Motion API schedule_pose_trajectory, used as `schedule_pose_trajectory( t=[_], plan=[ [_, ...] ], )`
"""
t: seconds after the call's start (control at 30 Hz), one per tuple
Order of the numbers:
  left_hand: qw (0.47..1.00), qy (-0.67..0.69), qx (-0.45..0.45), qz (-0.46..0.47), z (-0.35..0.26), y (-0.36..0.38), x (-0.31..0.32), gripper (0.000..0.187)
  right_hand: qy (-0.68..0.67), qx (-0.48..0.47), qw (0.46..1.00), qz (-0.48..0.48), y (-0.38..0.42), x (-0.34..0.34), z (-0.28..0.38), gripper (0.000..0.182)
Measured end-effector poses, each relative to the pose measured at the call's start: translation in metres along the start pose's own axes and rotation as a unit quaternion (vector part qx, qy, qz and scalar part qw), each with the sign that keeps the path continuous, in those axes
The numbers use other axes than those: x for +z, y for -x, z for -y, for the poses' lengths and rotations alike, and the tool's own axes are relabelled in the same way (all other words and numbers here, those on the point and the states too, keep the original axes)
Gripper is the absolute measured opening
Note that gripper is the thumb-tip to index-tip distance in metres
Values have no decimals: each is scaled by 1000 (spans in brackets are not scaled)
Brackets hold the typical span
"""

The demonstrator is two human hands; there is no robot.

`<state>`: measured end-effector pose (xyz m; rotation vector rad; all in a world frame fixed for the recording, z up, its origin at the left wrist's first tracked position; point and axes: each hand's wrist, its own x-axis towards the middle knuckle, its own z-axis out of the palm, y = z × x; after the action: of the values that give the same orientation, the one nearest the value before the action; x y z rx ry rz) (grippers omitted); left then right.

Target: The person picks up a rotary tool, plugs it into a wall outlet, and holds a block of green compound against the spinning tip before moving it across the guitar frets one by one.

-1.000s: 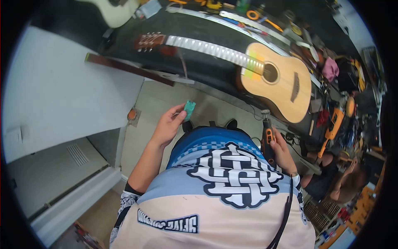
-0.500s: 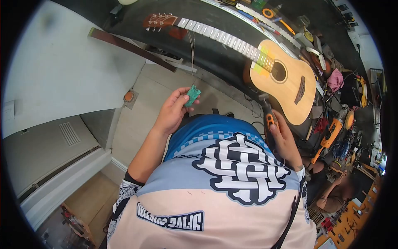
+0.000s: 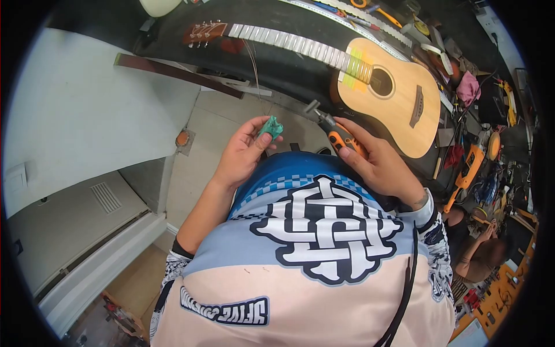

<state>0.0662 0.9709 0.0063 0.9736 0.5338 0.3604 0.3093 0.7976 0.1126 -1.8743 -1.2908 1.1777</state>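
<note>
Between the thumb and fingers of my left hand (image 3: pixel 243 151) is a small green block with ragged edges (image 3: pixel 270 126), which looks like polishing compound. My right hand (image 3: pixel 378 162) is wrapped round a black and orange rotary tool (image 3: pixel 340 136). A small, dark wheel-like tip (image 3: pixel 313 106) on the tool points up and left toward the block, with a gap between them. Beyond my hands lies an acoustic guitar (image 3: pixel 419 78) on its back, its fretboard masked in pale strips and yellow-green tape. Loose strings (image 3: pixel 252 63) hang from near its headstock.
The dark workbench (image 3: pixel 167 43) carries a ruler (image 3: pixel 358 29) and several tools behind the guitar. At right are a pink cloth (image 3: pixel 468 88) and an orange tool (image 3: pixel 465 173). Another person (image 3: pixel 477 248) sits at lower right. A white panel (image 3: pixel 104 110) stands at left.
My right hand has brought the rotary tool up and left, from beside my body toward the green block. My left hand still holds the block, now turned slightly. The view has shifted a little.
</note>
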Motion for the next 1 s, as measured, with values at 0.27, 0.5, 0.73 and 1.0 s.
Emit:
schedule_pose_trajectory(
  t=[0.27, 0.5, 0.73, 1.0],
  plan=[
    [999, 30, -29, -29, -4, -2, 10, 42, 37, 29, 998, 39, -15, 5, 24, 53],
    [999, 23, -20, -37, 3, -5, 9, 41, 45, 7, 999, 14, -20, 17, 16, 53],
    [998, 24, -26, -50, -1, -4, 13, 40, 45, 14, 998, 39, -25, 14, 20, 52],
    [998, 28, -20, -51, 1, -6, 12, 41, 64, 19, 996, 58, -27, 12, 22, 52]
  ],
)
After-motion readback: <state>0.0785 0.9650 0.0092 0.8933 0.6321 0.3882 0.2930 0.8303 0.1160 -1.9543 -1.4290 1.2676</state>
